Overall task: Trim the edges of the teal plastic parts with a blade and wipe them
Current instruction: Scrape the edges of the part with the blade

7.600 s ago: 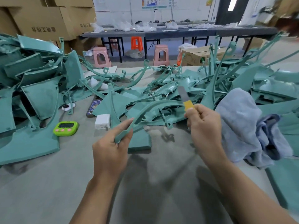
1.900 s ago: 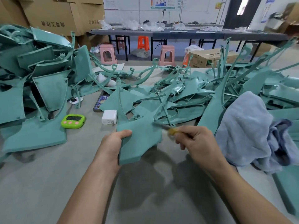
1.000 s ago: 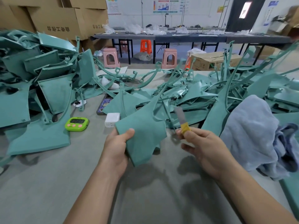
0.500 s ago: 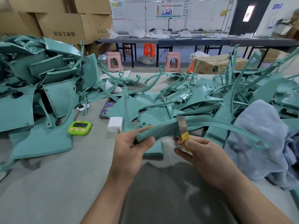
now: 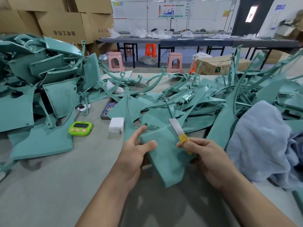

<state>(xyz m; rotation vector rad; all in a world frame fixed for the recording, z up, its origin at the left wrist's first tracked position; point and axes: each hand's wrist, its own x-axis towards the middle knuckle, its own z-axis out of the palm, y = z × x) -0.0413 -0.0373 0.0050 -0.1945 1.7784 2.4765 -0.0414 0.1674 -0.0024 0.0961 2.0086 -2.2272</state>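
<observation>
Clasping the part (image 5: 165, 154) at a corner, left grip (image 5: 135, 154) steadies it; it looks stiff, light. Right grip (image 5: 208, 158) pinches the blade (image 5: 176, 127).

Left hand (image 5: 133, 154) gripped teal part (image 5: 165, 154) above desk (image 5: 49, 185), right hand (image 5: 208, 158) pinched yellow-wrapped blade (image 5: 176, 126) pointing up, grey cloth (image 5: 262, 140) at right, green timer (image 5: 80, 128) at left.
</observation>
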